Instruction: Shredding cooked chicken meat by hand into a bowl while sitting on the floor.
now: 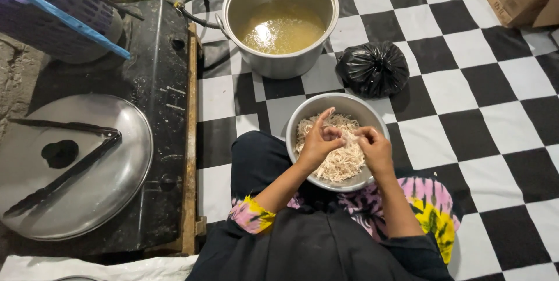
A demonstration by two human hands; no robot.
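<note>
Both hands meet over the metal bowl (303, 119) on the person's lap: the left hand (319, 141) and right hand (374, 148) each pinch a bit of the shredded chicken (338, 162), fingertips closed narrowly on one pale strand between them. That shredded meat fills the bowl. Just beyond the bowl stands a big steel pot (279, 64) holding cloudy yellowish broth (283, 26). Right of the pot and just beyond the bowl sits a tied black plastic bag (374, 68). Left of the bowl, a round metal lid (110, 182) lies on a dark stove top with black tongs (64, 176) across it
</note>
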